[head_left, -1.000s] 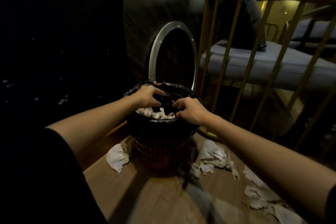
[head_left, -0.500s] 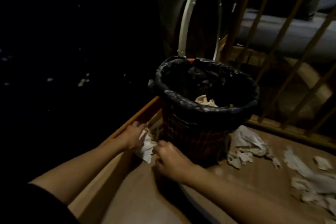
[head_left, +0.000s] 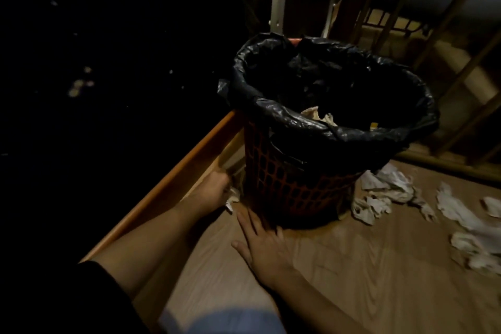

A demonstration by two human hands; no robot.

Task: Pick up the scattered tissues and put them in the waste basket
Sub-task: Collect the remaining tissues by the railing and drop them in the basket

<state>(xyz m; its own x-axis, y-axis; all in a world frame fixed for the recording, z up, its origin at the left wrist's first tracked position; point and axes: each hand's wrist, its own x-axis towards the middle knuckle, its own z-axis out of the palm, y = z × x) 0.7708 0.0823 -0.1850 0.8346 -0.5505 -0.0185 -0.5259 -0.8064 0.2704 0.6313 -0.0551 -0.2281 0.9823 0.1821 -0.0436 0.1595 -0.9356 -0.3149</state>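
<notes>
Here, the scene by parts:

Waste basket: round, tapering red plastic lattice, standing upright on the wooden floor; a glossy, wrinkled black liner bag is folded over its rim.
Inside the basket: a few pale crumpled tissues show low against the dark liner.
Left hand: down beside the basket's base, by the raised orange-brown wooden edge; its fingers are curled round a small white crumpled tissue, much of it hidden behind the basket.
Right hand: flat and unclenched, fingers spread, palm on the floor, fingertips touching the basket's foot; it grasps nothing.
Scattered tissues: soft, torn, creased white wads on the floor right of the basket, more near the right edge.
Floor: smooth light wood grain.
</notes>
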